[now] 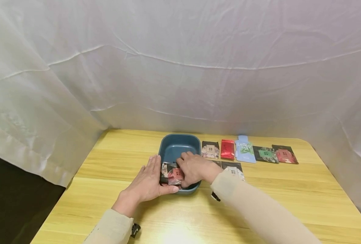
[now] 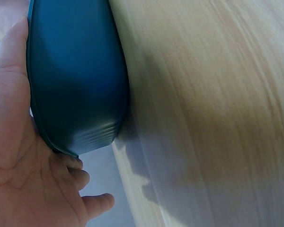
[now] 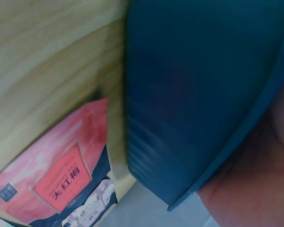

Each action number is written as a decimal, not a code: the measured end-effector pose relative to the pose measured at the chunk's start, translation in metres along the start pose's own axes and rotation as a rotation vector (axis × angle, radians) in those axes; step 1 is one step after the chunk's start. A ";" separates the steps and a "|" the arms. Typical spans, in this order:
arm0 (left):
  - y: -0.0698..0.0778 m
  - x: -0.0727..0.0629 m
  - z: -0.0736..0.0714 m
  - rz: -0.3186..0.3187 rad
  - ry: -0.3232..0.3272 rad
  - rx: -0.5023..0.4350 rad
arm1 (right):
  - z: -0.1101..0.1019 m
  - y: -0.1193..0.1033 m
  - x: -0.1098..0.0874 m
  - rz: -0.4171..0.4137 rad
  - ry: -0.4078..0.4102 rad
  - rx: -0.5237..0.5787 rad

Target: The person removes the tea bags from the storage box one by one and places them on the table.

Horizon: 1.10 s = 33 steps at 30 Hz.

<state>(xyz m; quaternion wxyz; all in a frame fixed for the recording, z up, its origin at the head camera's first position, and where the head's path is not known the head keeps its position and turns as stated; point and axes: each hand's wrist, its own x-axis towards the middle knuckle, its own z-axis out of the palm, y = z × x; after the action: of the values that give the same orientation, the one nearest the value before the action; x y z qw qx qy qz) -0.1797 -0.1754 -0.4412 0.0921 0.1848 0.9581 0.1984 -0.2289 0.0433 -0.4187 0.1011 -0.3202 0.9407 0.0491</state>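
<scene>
A dark blue plastic bin stands on the table with several tea packets in its near half. My left hand rests along the bin's left rim, fingers straight and thumb reaching over the near edge. The left wrist view shows the palm against the rim of the bin. Inside the bin, my right hand curls its fingers and thumb at the right edge of a red-and-black tea packet; its fingertips are partly hidden. In the right wrist view, the bin's wall covers most of that hand.
Right of the bin, a back row holds a floral packet, a shiny red packet, a light blue packet, a green-and-black packet and a red-and-black packet. A white-labelled packet lies nearer. Pale curtains surround the table.
</scene>
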 end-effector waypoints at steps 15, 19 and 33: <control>0.001 0.001 0.000 0.009 -0.002 0.006 | 0.004 0.000 -0.002 0.011 0.053 0.047; 0.001 0.001 0.001 0.016 0.002 0.008 | 0.003 0.002 -0.003 0.013 0.063 0.058; 0.000 -0.001 0.001 0.009 0.004 0.000 | -0.017 0.009 -0.017 0.012 0.179 -0.002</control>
<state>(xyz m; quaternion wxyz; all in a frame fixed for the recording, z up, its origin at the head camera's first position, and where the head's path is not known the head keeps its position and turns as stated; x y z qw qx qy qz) -0.1791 -0.1755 -0.4419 0.0895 0.1886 0.9574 0.1993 -0.2241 0.0580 -0.3984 0.0161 -0.3176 0.9478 0.0219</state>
